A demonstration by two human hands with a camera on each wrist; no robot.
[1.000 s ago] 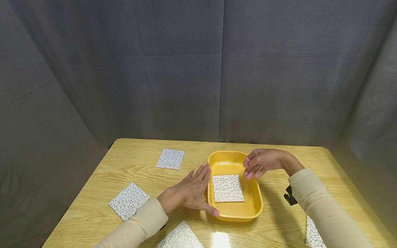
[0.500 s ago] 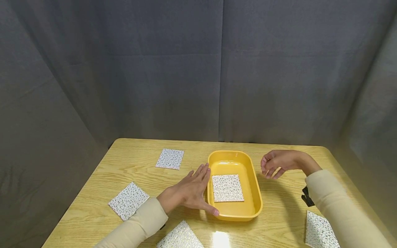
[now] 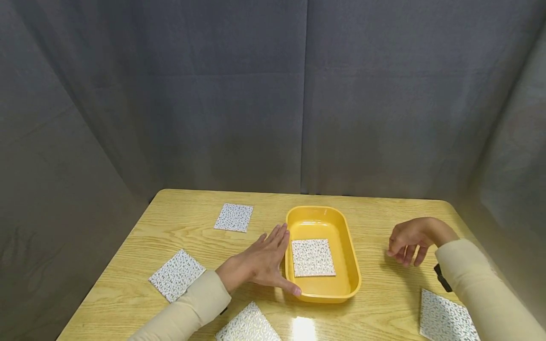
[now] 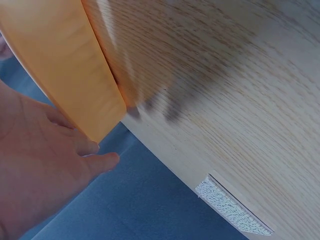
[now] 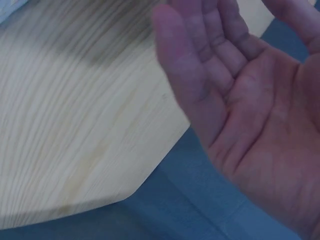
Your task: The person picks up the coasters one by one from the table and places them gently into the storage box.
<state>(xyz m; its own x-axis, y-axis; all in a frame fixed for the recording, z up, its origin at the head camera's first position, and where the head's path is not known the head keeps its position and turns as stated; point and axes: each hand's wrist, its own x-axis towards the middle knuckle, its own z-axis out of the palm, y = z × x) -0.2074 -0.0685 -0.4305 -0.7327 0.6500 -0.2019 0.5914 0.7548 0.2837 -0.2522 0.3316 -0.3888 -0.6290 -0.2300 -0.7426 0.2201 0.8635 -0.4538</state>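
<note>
Your left hand [image 3: 266, 265] is spread pretty wide, fingers straight along the left side of the yellow tray [image 3: 347, 265], thumb down at its near left corner. Can't tell how hard it's pressing, since the back of your hand hides most of the contact from the head cam. Your right hand [image 3: 411, 241] is over the table [image 3: 384, 317], off to the tray's right, fingers loosely bent and palm bare. In the right wrist view some of your fingertips run off the top, and the pale patch [image 5: 7, 7] up in the corner is too cropped to name.

The patterned tile inside the tray [image 3: 313, 258] lies flat, near the left wall, all in view. The back tile [image 3: 233, 217] is fully visible too. The left tile [image 3: 177, 275] has a corner by your left sleeve [image 3: 200, 300], the front tile [image 3: 249, 324] gets chopped by the bottom edge, and the right tile [image 3: 445, 316] is part cut off, part behind your right sleeve [image 3: 482, 289]. That dark thing at your right cuff [image 3: 442, 278] is mostly hidden.
</note>
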